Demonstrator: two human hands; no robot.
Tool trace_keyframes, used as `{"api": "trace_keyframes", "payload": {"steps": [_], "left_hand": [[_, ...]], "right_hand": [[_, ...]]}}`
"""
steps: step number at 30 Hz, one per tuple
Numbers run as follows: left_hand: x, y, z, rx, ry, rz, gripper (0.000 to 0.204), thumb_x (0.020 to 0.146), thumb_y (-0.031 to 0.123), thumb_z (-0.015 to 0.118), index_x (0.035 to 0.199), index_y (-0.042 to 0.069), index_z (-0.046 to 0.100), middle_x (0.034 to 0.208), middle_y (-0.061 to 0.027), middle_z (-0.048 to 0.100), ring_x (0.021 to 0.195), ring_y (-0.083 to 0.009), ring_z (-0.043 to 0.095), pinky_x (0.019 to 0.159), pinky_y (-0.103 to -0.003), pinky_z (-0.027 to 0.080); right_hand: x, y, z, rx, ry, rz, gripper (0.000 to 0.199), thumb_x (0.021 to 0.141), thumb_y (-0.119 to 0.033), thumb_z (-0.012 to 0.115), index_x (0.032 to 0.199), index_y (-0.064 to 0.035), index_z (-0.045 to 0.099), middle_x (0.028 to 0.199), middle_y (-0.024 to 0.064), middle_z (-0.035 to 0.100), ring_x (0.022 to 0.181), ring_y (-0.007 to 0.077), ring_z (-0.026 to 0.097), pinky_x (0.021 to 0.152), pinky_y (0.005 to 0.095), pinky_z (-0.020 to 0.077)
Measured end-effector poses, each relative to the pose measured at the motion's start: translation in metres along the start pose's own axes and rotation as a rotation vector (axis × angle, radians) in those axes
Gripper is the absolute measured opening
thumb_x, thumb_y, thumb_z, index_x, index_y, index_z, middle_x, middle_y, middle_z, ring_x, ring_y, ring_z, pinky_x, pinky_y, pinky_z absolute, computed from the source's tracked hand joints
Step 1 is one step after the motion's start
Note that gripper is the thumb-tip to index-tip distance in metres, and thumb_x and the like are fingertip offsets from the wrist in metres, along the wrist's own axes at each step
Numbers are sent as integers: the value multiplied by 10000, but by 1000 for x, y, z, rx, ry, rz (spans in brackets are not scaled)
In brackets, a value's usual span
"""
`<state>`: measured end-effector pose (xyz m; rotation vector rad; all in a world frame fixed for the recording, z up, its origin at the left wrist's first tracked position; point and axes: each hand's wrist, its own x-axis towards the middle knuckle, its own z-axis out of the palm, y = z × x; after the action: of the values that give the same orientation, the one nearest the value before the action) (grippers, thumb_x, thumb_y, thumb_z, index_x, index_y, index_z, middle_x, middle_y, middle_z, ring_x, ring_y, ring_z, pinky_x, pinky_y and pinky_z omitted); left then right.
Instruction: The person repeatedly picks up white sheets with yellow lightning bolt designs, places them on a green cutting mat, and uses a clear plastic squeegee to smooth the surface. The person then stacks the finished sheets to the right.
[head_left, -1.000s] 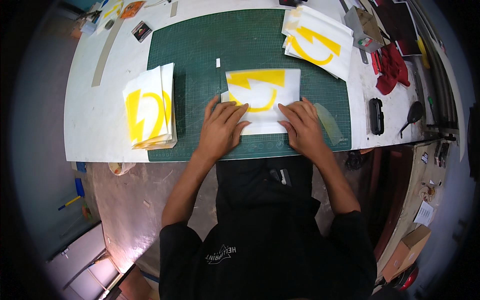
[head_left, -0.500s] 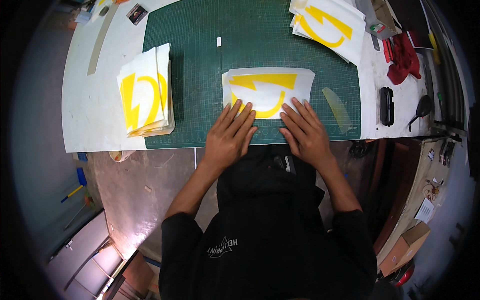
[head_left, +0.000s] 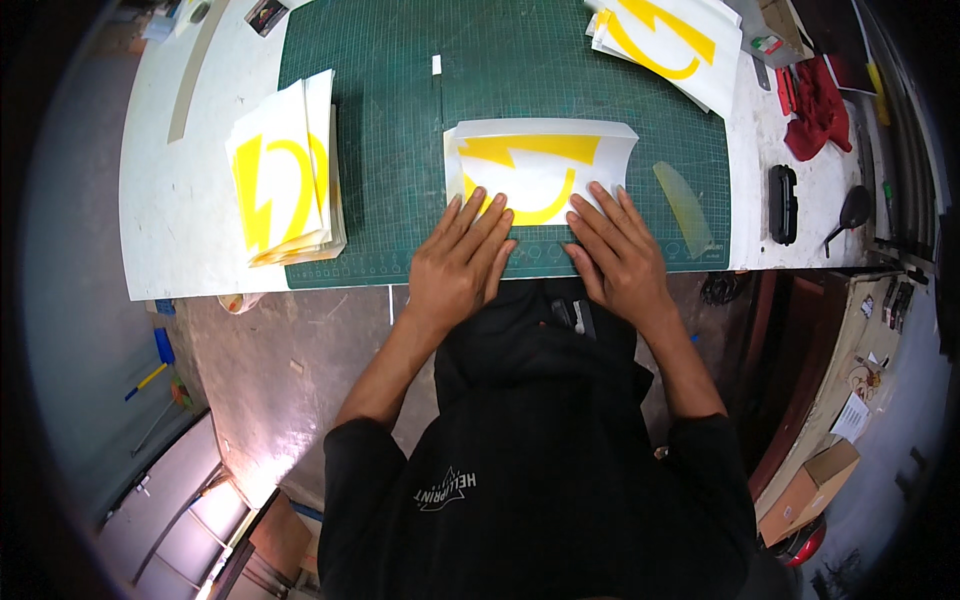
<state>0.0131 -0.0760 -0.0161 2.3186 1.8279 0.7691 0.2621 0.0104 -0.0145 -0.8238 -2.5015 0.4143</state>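
Observation:
A white sheet (head_left: pixel 520 193) with a yellow lightning-bolt and curved shape lies on a green cutting mat (head_left: pixel 385 150), its far edge and right side curling up. My left hand (head_left: pixel 457 262) lies flat on its near left corner, fingers stretched out. Opposite it, my right hand (head_left: pixel 622 258) is spread over the near right part. Neither hand grips anything; the fingertips press on the sheet. Left of it rests a stack of similar white-and-yellow sheets (head_left: pixel 285 180), and another pile (head_left: pixel 670 45) sits at the far right of the mat.
A clear curved strip (head_left: pixel 683 210) lies right of the sheet. Beyond the mat are a black case (head_left: pixel 783 205), a black spoon-shaped thing (head_left: pixel 853 208) and a red cloth (head_left: pixel 818 110). A long flat strip (head_left: pixel 197 75) lies at far left. The table's near edge (head_left: pixel 210 297) is close to my wrists.
My view has shifted slightly, so the table sits a little higher in the picture. Both hands stay flat on the sheet, with hardly any movement across it.

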Motion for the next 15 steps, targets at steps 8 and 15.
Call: {"api": "trace_keyframes", "payload": {"steps": [8,15], "left_hand": [[-10,-6,-17,17,-49,-67,379,954,205,762,1307,71,731,1456,-83,667,1427,-315,563,1212,-546,404],[-7,-4,-20,121,-39,-70,361,972,211,748,1321,119,740,1449,-26,680,1375,-332,553,1251,-593,278]], "right_hand": [[-3,-4,-14,-172,-53,75,394,970,-205,743,1322,-32,699,1517,111,606,1481,318,492,1261,594,307],[28,-37,16,-12,-207,68,547,1053,-337,602,1502,-27,563,1603,117,516,1550,310,379,1287,596,226]]}}
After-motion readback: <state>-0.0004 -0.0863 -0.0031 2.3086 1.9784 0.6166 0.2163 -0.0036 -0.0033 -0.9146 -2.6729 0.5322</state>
